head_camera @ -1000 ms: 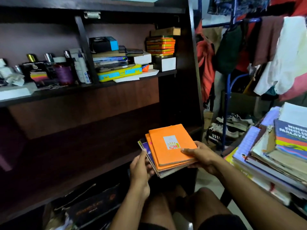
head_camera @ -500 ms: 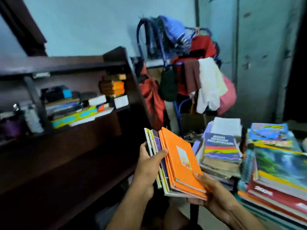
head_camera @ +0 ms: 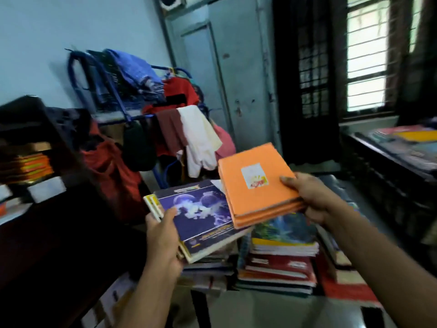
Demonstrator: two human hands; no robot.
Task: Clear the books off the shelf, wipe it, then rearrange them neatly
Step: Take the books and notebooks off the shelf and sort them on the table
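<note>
Left hand (head_camera: 163, 242) grips a purple-covered book (head_camera: 201, 216) with thinner books beneath; right hand (head_camera: 312, 200) pinches three orange notebooks (head_camera: 255, 185), both held above two book stacks (head_camera: 281, 256); dark shelf (head_camera: 35, 209) at left.

Motion blur smears the shelf (head_camera: 35, 162) at left, cut by the edge. Titles on the stacked books (head_camera: 281, 261) can't be read.

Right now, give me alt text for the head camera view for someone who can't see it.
A person's right hand holds a few orange notebooks while the left hand holds a purple-covered book and others under it, both above stacks of books. Behind stand a clothes rack and a dark shelf at left.
</note>
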